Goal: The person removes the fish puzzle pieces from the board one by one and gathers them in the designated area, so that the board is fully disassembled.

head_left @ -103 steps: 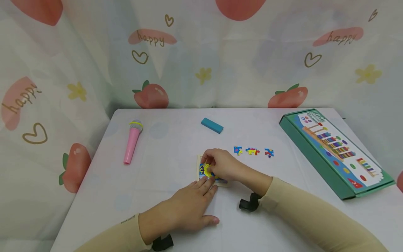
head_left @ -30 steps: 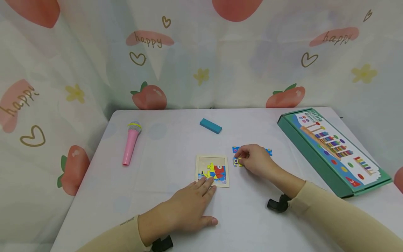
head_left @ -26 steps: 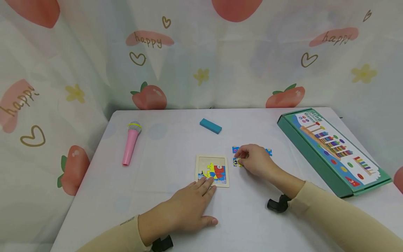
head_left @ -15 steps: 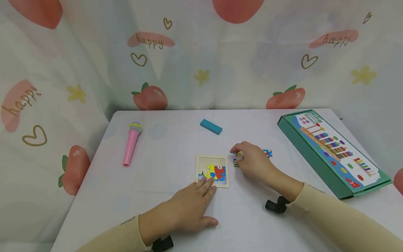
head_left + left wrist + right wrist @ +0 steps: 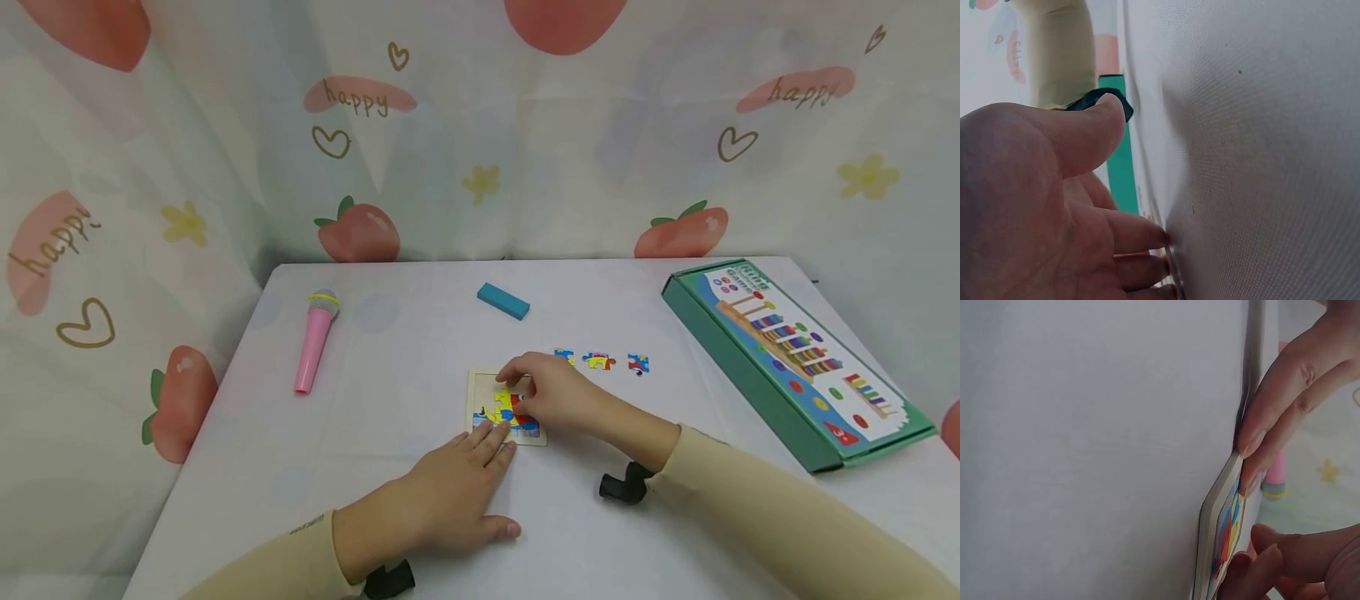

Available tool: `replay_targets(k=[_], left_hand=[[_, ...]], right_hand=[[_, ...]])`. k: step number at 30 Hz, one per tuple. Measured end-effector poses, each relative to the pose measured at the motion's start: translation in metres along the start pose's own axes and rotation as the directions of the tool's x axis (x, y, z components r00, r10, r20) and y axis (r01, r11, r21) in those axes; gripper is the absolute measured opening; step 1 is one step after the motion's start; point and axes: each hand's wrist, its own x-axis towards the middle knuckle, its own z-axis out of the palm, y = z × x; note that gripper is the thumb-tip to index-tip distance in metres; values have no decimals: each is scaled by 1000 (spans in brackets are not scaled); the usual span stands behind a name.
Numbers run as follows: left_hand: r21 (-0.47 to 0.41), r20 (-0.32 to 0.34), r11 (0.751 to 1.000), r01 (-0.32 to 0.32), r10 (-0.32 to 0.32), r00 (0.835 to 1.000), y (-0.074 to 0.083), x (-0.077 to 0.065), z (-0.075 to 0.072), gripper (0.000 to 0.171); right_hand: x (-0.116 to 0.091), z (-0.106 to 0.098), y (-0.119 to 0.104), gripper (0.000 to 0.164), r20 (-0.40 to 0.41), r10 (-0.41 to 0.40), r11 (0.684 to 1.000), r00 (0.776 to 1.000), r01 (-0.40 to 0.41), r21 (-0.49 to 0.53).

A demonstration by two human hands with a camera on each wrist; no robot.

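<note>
Square wooden puzzle board, pale with a raised rim, lying flat on the white table. Only partly filled: yellow, red and blue pieces sit low in it, with bare wood above, though some of it is covered up. Past its upper right corner there's a row of three loose bits, not touching: a blue-and-yellow piece, a mostly yellow piece, then a blue-and-red piece.

Pink microphone left; blue block centre back; green box right; patterned curtain behind.
</note>
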Motion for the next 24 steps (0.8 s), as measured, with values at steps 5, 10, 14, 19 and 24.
replay_targets(k=[5,10,14,19,24], left_hand=[[10,-6,1000,2,-2,1000,1,0,1,97],[14,-11,1000,-2,2,1000,0,0,1,96],[11,-1,1000,1,-1,1000,1,0,-1,96],[10,8,1000,2,-2,1000,1,0,-2,97],[14,3,1000,-3,3,1000,1,0,-1,97]], right_hand=[[2,5,-3,43,10,18,1000,1000,-18,-6],[2,6,-1,46,6,20,1000,1000,-19,-13],[1,8,0,48,12,15,999,1000,-14,-31],[2,9,-1,46,1,31,998,1000,-31,-50],[2,9,-2,39,-9,50,997,999,-51,-54]])
